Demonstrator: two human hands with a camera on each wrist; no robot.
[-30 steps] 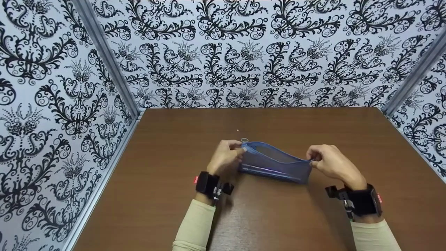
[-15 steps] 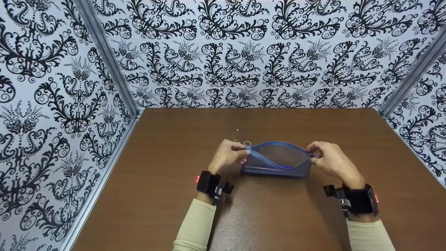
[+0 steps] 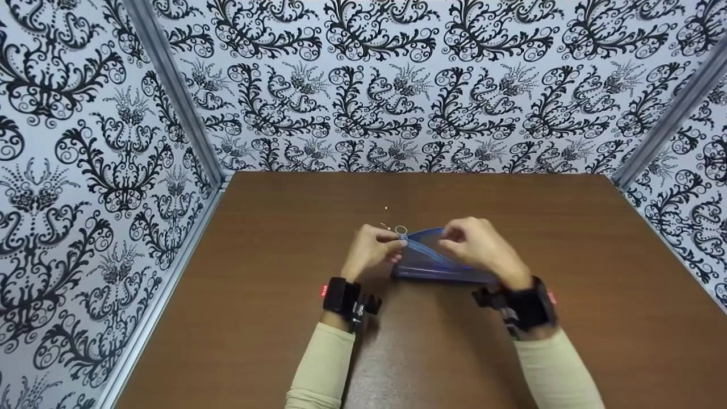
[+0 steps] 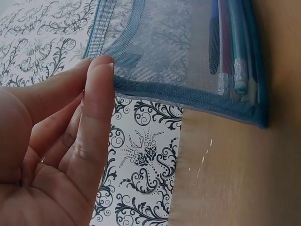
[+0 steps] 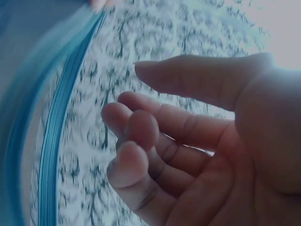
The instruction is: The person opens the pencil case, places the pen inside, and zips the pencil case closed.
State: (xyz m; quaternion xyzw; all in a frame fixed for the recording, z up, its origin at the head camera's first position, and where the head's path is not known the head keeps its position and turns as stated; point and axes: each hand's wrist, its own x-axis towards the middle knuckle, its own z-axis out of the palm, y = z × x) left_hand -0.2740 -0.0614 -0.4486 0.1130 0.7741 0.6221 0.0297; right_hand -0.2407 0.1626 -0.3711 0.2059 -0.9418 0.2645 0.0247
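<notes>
A blue see-through mesh pencil case (image 3: 420, 274) stands on the table with its zipped top gaping. My left hand (image 3: 369, 250) pinches the top left corner between thumb and fingertips, beside a zipper pull ring (image 3: 401, 230). In the left wrist view, a pencil (image 4: 239, 61) with a metal eraser end and a blue pen (image 4: 214, 42) show through the mesh, among other slim items. My right hand (image 3: 480, 244) hovers over the case's right part, hiding it. The right wrist view shows its fingers loosely bent, thumb apart, nothing between them, beside the blue zipper edge (image 5: 54, 136).
The brown wooden table (image 3: 284, 318) spreads around the case. White panels (image 3: 341, 113) with black swirl patterns rise at the back and both sides, joined by grey metal posts (image 3: 176, 91). Each wrist wears a black camera strap (image 3: 343, 296).
My right hand has let go of the case's right end and moved left across the top. The case's mouth widened earlier. My left hand keeps its pinch on the left corner.
</notes>
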